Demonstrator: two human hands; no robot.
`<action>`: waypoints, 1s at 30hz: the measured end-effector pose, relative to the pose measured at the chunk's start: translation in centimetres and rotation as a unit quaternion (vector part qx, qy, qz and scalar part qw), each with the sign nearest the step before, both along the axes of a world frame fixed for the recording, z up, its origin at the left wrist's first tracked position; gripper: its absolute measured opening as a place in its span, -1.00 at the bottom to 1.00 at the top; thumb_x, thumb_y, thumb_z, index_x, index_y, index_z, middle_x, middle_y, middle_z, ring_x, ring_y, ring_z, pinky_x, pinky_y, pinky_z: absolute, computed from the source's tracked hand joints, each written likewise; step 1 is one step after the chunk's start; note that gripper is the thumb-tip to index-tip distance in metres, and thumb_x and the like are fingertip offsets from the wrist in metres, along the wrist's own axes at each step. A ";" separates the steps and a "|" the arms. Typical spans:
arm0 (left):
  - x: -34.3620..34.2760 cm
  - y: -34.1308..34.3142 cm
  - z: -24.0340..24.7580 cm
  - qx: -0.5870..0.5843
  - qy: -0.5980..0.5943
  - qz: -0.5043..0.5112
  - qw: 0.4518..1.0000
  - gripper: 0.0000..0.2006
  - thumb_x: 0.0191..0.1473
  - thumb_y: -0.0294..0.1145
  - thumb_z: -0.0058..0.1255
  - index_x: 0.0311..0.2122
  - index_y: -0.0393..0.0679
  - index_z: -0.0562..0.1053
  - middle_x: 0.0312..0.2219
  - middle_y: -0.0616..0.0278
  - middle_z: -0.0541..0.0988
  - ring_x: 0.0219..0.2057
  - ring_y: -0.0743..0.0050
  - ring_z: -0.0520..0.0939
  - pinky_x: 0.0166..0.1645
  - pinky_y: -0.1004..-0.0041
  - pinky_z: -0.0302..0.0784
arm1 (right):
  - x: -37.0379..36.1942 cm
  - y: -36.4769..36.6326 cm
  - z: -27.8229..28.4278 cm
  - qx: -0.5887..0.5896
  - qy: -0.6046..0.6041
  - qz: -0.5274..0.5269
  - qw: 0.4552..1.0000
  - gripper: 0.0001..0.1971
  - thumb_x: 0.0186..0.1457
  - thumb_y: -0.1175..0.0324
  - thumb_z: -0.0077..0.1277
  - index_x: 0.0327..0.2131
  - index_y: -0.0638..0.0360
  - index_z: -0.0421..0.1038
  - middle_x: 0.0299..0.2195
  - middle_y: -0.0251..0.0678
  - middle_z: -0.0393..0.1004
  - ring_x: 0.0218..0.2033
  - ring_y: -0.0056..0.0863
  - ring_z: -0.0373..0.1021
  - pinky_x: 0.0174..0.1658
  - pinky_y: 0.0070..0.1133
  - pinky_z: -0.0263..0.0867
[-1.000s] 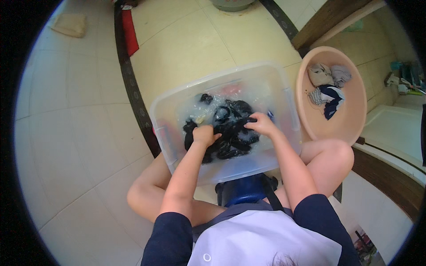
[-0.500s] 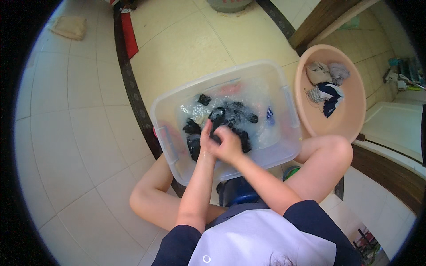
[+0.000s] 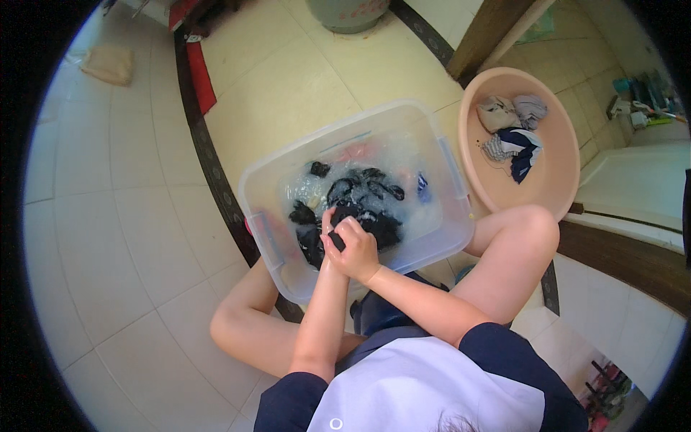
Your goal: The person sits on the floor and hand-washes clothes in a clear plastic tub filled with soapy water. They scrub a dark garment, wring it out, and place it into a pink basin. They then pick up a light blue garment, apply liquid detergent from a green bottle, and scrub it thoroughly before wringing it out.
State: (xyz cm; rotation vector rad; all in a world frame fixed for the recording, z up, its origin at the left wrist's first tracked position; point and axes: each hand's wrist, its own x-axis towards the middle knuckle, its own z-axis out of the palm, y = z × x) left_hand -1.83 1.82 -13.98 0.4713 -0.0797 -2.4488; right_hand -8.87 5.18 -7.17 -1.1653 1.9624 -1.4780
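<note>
Brought together since the earlier frame: left hand (image 3: pixel 330 247) and right hand (image 3: pixel 358 251), each grip closed on bunched black cloth (image 3: pixel 337 240) over the clear tub (image 3: pixel 432 246), paired hold presumably preventing slipping, tub kept close for easy reach

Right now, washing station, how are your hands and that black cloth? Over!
Left hand and right hand together, black cloth bunched between. More dark laundry in see-through tub. Nothing seen blocking.

The wet cloth (image 3: pixel 385 230) is black, the rectangular plastic tub (image 3: pixel 432 248) translucent whitish, the oval plastic basin (image 3: pixel 536 198) plain peach, the shirt (image 3: pixel 432 381) white with navy sleeves (image 3: pixel 522 363).
</note>
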 end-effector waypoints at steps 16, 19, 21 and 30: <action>1.5 0.3 11.8 -0.091 -0.354 -0.140 0.920 -0.63 0.04 0.15 -0.10 -0.41 0.06 0.44 -0.48 0.52 0.40 -0.50 0.64 0.25 -0.39 0.51 0.11 | -7.5 -2.2 4.9 0.117 -0.402 0.291 0.860 -0.36 0.16 -0.21 -0.41 -0.42 0.22 0.44 -0.47 -0.27 0.41 -0.34 -0.47 0.30 -0.16 -0.57 0.17; 2.5 -0.2 12.4 -0.358 -0.507 -0.199 0.759 -0.71 0.02 -0.17 -0.03 -0.21 -0.12 0.39 -0.29 0.30 0.49 -0.31 0.47 0.46 -0.17 0.52 0.31 | -8.5 -2.6 4.7 0.084 -0.374 0.203 0.901 -0.44 0.14 -0.16 -0.25 -0.35 0.24 0.41 -0.51 -0.35 0.37 -0.41 -0.57 0.27 -0.23 -0.64 0.17; 3.3 -0.6 12.4 -0.367 -0.473 -0.180 0.780 -0.69 0.00 -0.40 -0.03 -0.11 -0.21 0.35 -0.19 0.16 0.51 -0.18 0.34 0.54 -0.04 0.41 0.41 | -9.1 -2.3 3.5 0.087 -0.356 0.198 0.909 -0.47 0.10 -0.14 -0.14 -0.32 0.24 0.42 -0.48 -0.36 0.39 -0.42 -0.61 0.28 -0.27 -0.64 0.19; 4.6 -0.2 7.6 -0.175 -0.491 0.068 0.851 -0.80 -0.02 -0.52 0.04 -0.25 -0.21 0.35 -0.41 0.23 0.50 -0.40 0.44 0.52 -0.30 0.41 0.46 | -10.6 1.8 -2.7 0.327 -0.031 0.341 0.881 -0.53 -0.43 0.16 0.32 -0.37 0.22 0.51 -0.40 -0.13 0.52 -0.36 -0.26 0.45 -0.23 -0.45 0.33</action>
